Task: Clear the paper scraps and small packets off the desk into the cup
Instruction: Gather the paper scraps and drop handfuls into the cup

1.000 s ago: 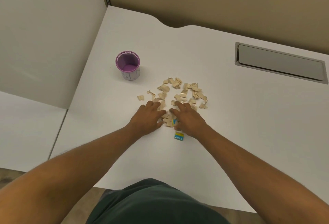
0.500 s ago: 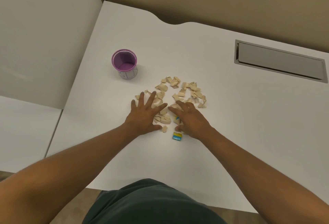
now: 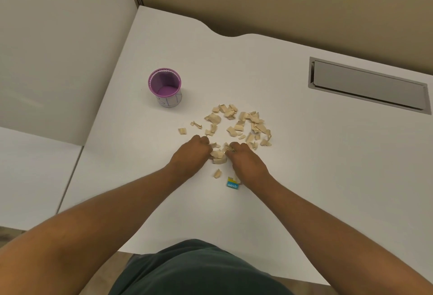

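Since half a second ago both hands have curled from flat into loose fists, the left hand (image 3: pixel 191 154) and right hand (image 3: pixel 243 157) pinching the near tan torn-paper scraps (image 3: pixel 218 155) between them. The light, curled scraps (image 3: pixel 243 122) could slip free when carried to the purple mesh cup (image 3: pixel 165 87), standing well apart; the glossy blue-and-yellow packet (image 3: pixel 232 183) lies beside the right wrist.

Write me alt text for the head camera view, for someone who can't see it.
Seen from above, a person's left hand and right hand curl around tan paper scraps on a white desk. An empty purple cup stands upright beyond the scraps to the left, and a small blue-and-yellow packet lies by the right wrist.
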### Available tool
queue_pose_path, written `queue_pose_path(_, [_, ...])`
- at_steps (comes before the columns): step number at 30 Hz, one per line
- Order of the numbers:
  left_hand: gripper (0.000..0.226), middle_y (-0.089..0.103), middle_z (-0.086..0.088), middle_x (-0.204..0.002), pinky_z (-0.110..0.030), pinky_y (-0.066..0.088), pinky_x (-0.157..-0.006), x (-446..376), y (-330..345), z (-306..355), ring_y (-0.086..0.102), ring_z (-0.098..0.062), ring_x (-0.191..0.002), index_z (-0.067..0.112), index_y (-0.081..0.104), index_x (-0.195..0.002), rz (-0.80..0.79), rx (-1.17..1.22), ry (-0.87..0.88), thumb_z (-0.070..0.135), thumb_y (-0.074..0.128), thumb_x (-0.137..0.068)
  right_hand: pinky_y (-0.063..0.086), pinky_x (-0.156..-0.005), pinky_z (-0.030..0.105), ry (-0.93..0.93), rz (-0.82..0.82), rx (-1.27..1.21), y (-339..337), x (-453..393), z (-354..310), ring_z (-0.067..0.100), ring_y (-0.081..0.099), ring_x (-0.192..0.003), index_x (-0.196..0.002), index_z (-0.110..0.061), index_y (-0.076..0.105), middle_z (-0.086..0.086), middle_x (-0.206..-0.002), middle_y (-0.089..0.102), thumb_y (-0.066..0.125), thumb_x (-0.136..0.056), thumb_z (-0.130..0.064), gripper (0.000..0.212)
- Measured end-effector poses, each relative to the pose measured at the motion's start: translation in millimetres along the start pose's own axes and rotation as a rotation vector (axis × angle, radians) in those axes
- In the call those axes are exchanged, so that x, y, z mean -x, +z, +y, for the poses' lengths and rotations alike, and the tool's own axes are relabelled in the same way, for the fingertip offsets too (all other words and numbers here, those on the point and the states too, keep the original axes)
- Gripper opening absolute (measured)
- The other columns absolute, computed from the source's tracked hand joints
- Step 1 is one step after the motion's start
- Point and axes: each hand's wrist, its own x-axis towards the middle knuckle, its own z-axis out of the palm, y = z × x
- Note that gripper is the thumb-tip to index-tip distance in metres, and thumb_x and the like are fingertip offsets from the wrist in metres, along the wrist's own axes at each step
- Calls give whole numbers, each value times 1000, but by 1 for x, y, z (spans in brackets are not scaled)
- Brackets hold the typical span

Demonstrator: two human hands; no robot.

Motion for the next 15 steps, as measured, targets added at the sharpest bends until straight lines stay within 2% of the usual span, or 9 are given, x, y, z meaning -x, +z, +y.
queue_pose_path(3, [20, 69, -13, -100, -39, 51, -73, -4, 0, -4, 63, -33, -93, 7, 76, -95, 19, 187, -105, 12, 57, -93, 38, -55, 34, 21, 18, -87, 2, -5, 2, 30, 58, -92, -91, -9, 64, 8, -102, 56, 63, -72, 10, 27])
queue_pose_path(6, [19, 72, -11, -98, -39, 52, -77, -1, -16, -6, 66, -30, -92, 7, 77, -97, 89, 358, -228, 11, 62, -88, 47, -71, 32, 102, 45, -283, 0, -8, 6, 27, 59, -99, -107, -10, 70, 6, -108, 60, 59, -78, 3, 34])
queue_pose_path(9, [23, 77, -5, -102, -34, 54, -80, 1, -50, -11, 68, -23, -89, 15, 81, -105, 265, 532, -304, 9, 68, -87, 41, -79, 22, 214, 75, -486, -5, -6, 10, 21, 60, -103, -119, -12, 70, 2, -115, 62, 63, -80, 1, 42])
queue_pose_path(11, [24, 78, -5, -107, -31, 55, -84, -2, -78, -21, 70, -20, -91, 14, 80, -110, 399, 583, -346, 11, 71, -89, 38, -80, 19, 228, 70, -523, -4, -5, 11, 20, 60, -104, -121, -12, 69, 1, -117, 63, 65, -80, 0, 43])
queue_pose_path(13, [22, 79, -7, -107, -28, 54, -88, -8, -108, -36, 70, -17, -94, 11, 79, -110, 536, 636, -398, 10, 71, -90, 37, -80, 19, 240, 71, -531, -3, -6, 12, 20, 61, -104, -122, -12, 70, 0, -119, 63, 66, -80, 0, 43])
queue_pose_path(15, [17, 79, -8, -97, -26, 54, -83, -18, -135, -52, 70, -17, -88, 11, 81, -102, 636, 677, -477, 10, 70, -90, 38, -79, 19, 250, 70, -533, -2, -6, 11, 20, 61, -103, -121, -12, 70, -1, -119, 63, 66, -80, 0, 43])
